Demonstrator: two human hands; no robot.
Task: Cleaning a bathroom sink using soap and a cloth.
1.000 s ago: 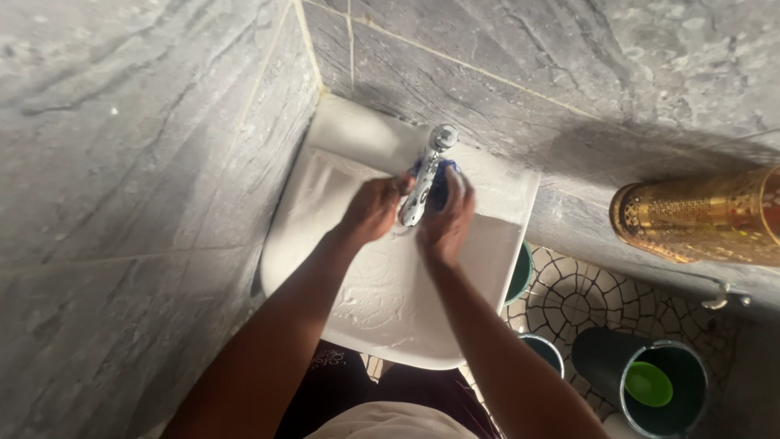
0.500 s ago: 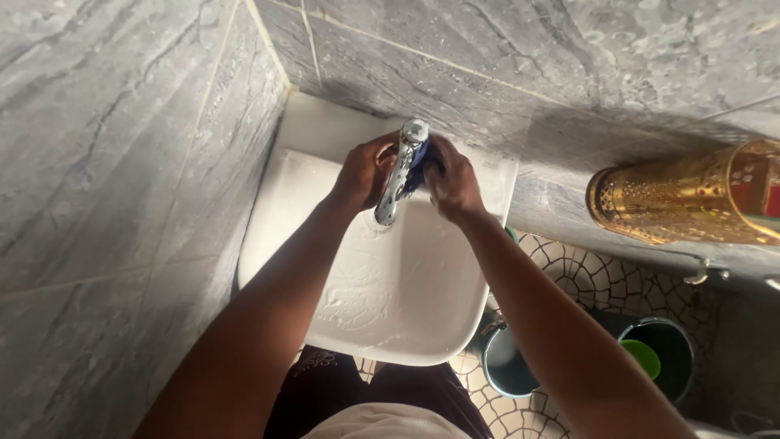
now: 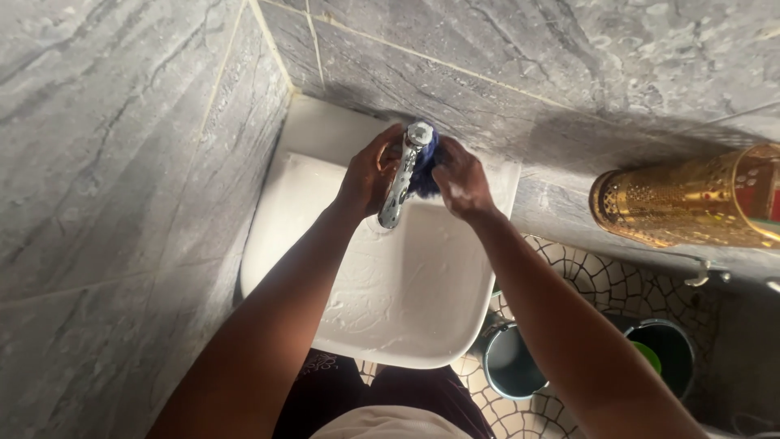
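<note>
the left hand (image 3: 370,172) curls around the chrome tap (image 3: 404,175), which looks hard, fixed and probably slippery from soap. the right hand (image 3: 459,180) closes on a soft dark blue cloth (image 3: 426,159), pressing it to the tap's side above the white sink (image 3: 325,130).

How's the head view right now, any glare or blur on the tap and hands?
Head view: sharp overall; bright glare on the chrome tap; left hand and right hand readable; the blue cloth sits in shadow; soapy white sink brightly lit; floor by the dark buckets dim; the wide lens bends the wall lines.
</note>
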